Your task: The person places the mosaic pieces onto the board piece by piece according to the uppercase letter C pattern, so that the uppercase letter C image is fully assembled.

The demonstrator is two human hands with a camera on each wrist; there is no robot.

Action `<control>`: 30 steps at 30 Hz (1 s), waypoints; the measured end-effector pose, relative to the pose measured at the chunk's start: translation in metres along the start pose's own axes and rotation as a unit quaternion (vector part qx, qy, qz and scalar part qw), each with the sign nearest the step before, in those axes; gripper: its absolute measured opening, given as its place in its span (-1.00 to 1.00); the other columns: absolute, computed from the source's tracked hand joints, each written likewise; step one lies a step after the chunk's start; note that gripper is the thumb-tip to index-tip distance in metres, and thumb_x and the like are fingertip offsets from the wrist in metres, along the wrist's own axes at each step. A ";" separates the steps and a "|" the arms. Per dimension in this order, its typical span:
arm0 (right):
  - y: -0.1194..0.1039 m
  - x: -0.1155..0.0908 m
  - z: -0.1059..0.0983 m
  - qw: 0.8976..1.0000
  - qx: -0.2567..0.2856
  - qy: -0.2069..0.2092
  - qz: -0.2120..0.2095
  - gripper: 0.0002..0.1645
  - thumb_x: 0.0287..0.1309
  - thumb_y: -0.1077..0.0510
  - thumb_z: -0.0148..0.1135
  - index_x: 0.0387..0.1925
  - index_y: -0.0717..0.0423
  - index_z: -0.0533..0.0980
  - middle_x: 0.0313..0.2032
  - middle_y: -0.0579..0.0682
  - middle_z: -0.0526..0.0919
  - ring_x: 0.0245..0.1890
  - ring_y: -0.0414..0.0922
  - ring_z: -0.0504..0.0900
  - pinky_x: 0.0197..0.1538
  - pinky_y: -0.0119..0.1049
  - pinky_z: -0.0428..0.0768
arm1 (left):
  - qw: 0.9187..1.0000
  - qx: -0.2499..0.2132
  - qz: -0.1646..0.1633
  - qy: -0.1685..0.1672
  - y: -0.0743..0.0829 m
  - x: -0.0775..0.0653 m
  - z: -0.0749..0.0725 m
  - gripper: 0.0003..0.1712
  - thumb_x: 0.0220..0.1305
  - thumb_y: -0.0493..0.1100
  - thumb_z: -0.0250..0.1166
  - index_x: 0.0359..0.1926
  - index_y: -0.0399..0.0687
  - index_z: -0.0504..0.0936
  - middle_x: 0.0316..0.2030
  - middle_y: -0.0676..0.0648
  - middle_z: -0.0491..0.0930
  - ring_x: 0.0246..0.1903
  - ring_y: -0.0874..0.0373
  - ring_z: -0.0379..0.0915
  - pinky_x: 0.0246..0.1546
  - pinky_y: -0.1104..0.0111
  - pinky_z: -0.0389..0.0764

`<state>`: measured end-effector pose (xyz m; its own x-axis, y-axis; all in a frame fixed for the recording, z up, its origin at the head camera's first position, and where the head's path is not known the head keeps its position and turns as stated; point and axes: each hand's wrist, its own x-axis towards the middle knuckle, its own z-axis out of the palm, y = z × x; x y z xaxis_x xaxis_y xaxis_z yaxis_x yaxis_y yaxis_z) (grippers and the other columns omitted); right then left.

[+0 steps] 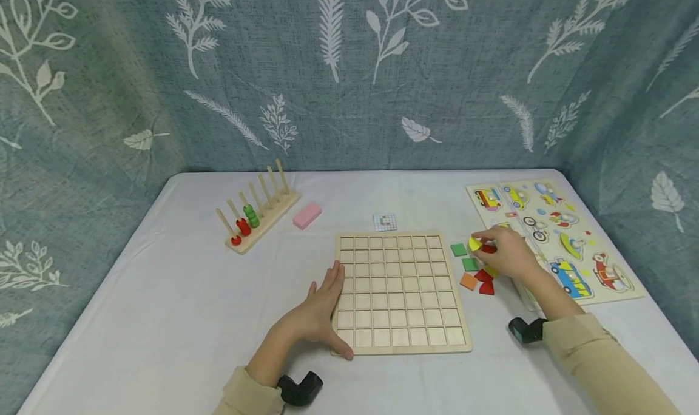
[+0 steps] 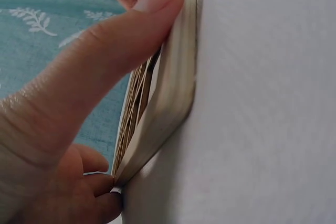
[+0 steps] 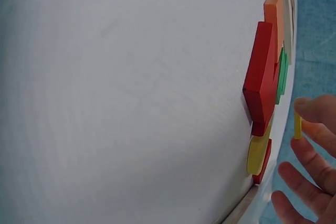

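Observation:
A wooden grid board lies at the middle of the table, its square cells bare. Along its left side rests my left hand, fingers stretched out against the edge and thumb on the near left corner; the left wrist view shows the thumb on the frame. My right hand pinches a small yellow piece between thumb and fingers, right of the board. In the right wrist view that yellow piece is held above the loose pieces. Under and beside the hand lie green, orange and red pieces.
At the back left stands a peg rack with red and green beads. Near it lies a pink block. A small patterned card sits behind the board. Picture puzzle boards lie at the right, partly under my right arm.

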<state>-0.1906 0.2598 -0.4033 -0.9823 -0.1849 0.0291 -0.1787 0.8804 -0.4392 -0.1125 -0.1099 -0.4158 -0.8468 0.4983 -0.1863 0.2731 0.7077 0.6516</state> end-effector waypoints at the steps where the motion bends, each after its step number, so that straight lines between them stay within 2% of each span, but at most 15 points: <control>1: 0.000 0.000 0.000 1.000 0.002 0.000 -0.001 -0.57 0.00 0.18 0.31 -0.05 0.30 0.54 -0.24 0.19 0.56 -0.25 0.06 0.50 -0.16 -0.05 0.54 | 1.000 0.000 -0.001 0.000 0.000 0.000 0.000 0.69 -0.66 0.09 0.65 0.37 -0.36 -0.30 0.38 -0.25 -0.45 0.37 -0.08 -0.47 0.27 -0.07 -0.29; 12: -0.006 -0.002 0.001 1.000 0.013 0.007 -0.007 -0.57 0.01 0.17 0.30 -0.05 0.27 0.55 -0.22 0.19 0.58 -0.23 0.08 0.51 -0.15 -0.04 0.53 | 1.000 0.001 0.001 -0.001 -0.002 0.000 0.001 0.68 -0.64 0.09 0.65 0.38 -0.35 -0.30 0.39 -0.23 -0.45 0.37 -0.07 -0.48 0.28 -0.07 -0.30; 19: -0.011 -0.003 0.003 0.999 0.024 0.005 -0.021 -0.58 -0.01 0.18 0.29 -0.06 0.25 0.56 -0.24 0.15 0.59 -0.38 -0.04 0.44 -0.38 -0.26 0.43 | 1.000 -0.001 0.001 -0.005 -0.002 -0.001 0.001 0.66 -0.62 0.08 0.64 0.37 -0.36 -0.30 0.39 -0.23 -0.46 0.37 -0.06 -0.49 0.28 -0.06 -0.30; 23: -0.015 -0.003 0.005 0.999 0.030 0.003 -0.026 -0.57 -0.02 0.19 0.31 -0.06 0.25 0.55 -0.25 0.14 0.59 -0.46 -0.10 0.40 -0.46 -0.32 0.38 | 1.000 0.004 0.000 -0.006 -0.001 -0.001 0.001 0.66 -0.61 0.08 0.64 0.37 -0.37 -0.29 0.39 -0.23 -0.45 0.37 -0.06 -0.48 0.28 -0.07 -0.29; 26: -0.017 -0.002 0.008 0.999 0.031 0.004 -0.034 -0.57 -0.03 0.19 0.33 -0.06 0.25 0.56 -0.26 0.13 0.60 -0.47 -0.10 0.42 -0.45 -0.31 0.39 | 1.000 0.005 -0.002 -0.005 -0.001 -0.001 0.001 0.65 -0.62 0.08 0.65 0.37 -0.37 -0.28 0.39 -0.23 -0.43 0.37 -0.06 -0.47 0.28 -0.06 -0.28; 30: -0.020 -0.001 0.013 0.998 0.024 0.008 -0.050 -0.57 -0.03 0.16 0.34 -0.07 0.25 0.56 -0.27 0.12 0.61 -0.36 -0.04 0.50 -0.33 -0.20 0.45 | 1.000 0.002 -0.003 -0.004 -0.001 -0.002 0.001 0.65 -0.62 0.08 0.65 0.37 -0.36 -0.28 0.39 -0.22 -0.43 0.37 -0.05 -0.46 0.28 -0.06 -0.28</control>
<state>-0.1853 0.2365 -0.4061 -0.9606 -0.2636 0.0882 -0.2731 0.8360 -0.4759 -0.1106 -0.1110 -0.4164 -0.8443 0.4984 -0.1966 0.2703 0.7131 0.6469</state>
